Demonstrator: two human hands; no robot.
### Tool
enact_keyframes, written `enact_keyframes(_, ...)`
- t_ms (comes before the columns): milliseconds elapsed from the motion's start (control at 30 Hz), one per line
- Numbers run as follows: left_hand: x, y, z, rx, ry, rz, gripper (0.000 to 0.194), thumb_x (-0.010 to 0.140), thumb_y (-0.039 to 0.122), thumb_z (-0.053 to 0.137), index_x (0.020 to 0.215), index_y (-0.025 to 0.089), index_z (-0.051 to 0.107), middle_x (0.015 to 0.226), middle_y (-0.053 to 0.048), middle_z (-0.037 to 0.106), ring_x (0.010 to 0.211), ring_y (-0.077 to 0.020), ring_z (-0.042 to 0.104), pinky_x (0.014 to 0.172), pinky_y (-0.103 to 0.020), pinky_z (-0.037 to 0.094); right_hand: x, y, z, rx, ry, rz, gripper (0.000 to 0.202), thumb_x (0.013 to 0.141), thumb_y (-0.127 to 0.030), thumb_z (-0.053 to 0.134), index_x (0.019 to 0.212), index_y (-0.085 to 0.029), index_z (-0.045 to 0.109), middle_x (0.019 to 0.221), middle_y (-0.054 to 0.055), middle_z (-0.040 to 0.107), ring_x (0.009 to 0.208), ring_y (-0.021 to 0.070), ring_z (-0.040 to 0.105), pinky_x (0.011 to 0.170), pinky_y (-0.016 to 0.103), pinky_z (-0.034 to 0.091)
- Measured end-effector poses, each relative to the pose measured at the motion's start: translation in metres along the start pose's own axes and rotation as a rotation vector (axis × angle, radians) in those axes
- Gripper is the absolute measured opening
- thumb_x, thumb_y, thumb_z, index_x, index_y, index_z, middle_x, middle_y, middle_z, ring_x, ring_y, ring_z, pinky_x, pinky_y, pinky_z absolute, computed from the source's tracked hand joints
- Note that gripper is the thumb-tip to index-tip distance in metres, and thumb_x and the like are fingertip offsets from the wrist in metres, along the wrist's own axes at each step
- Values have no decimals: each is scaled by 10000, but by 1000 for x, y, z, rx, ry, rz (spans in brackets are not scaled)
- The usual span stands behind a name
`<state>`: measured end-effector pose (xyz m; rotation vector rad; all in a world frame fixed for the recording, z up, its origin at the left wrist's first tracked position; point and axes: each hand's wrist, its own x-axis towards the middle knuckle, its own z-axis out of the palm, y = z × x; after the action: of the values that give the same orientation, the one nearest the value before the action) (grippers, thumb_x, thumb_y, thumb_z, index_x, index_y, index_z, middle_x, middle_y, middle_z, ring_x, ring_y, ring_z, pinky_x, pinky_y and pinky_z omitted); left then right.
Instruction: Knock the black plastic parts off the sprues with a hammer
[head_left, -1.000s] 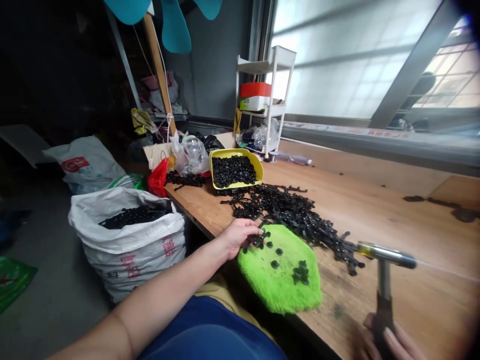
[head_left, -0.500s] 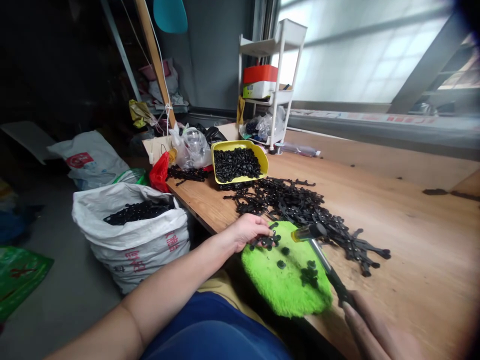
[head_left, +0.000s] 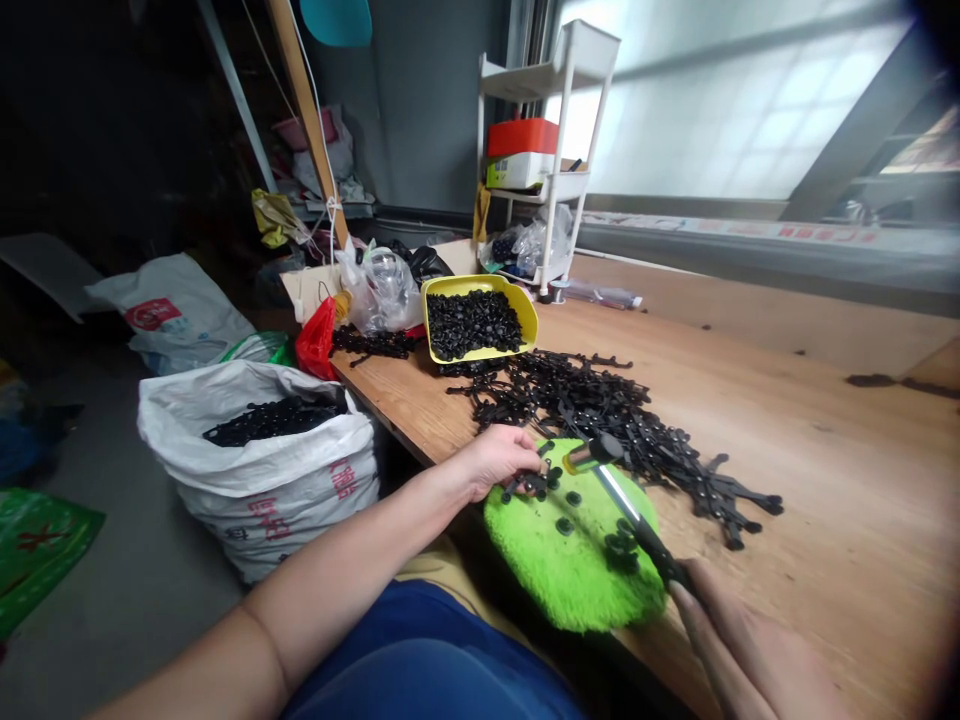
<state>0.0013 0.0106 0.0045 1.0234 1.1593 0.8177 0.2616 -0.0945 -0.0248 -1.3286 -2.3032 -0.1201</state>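
Left hand (head_left: pixel 499 460) pinches a small black plastic strip (head_left: pixel 534 482) and holds it flat on the near edge of the fuzzy green pad (head_left: pixel 570 560). Right hand (head_left: pixel 739 650) is wrapped tight round the handle of a little hammer (head_left: pixel 622 500), and the hammer's head sits low over the pad, just beside the left fingers. A few loose black buttons (head_left: pixel 564 524) lie on the pad. Just behind the pad, a big pile of black strips (head_left: pixel 600 415) is spread on the wooden bench (head_left: pixel 787 420). Farther behind the pad stands a yellow tray (head_left: pixel 480 320) full of black bits. Left of the pad, down on the floor, a white sack (head_left: pixel 262 470) holds more of them. To do this well, the tap should likely be short and straight down on the strip, with the left fingers kept back from the hammer head. The strip should lie flat on the soft pad so that it does not jump away.
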Motion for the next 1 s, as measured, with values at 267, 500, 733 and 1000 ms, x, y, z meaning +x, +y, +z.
enact_keyframes(267, 5, 1, -1, 66, -18, -1, 118, 606, 73, 595, 644, 122, 494, 466, 18, 527, 342, -85, 488, 325, -179, 382, 28, -21, -16, 64, -85, 4, 198, 938, -348, 296, 943, -247, 467, 721, 8, 631, 605, 186, 607, 410, 208, 439)
enact_keyframes(500, 4, 3, 0, 111, -3, 4, 102, 596, 61, 577, 625, 122, 500, 445, 16, 519, 348, -94, 494, 308, -166, 355, 25, -17, -15, 128, -114, 161, 263, 910, -437, 294, 845, -242, 458, 583, 1, 550, 464, 188, 537, 379, 252, 378)
enact_keyframes(733, 7, 3, 0, 107, -18, -13, 102, 587, 62, 594, 614, 111, 509, 447, 3, 524, 374, -101, 512, 324, -171, 386, 32, -24, -20, 112, -186, 306, 330, 909, -489, 215, 781, -248, 400, 514, -22, 478, 468, 194, 515, 426, 277, 353)
enact_keyframes(1000, 6, 4, 1, 116, -16, -23, 131, 585, 77, 632, 600, 111, 507, 466, 10, 523, 384, -103, 518, 351, -201, 433, 37, -20, -16, 63, -216, 247, 323, 895, -452, 258, 711, -241, 420, 533, 2, 502, 442, 194, 506, 387, 270, 318)
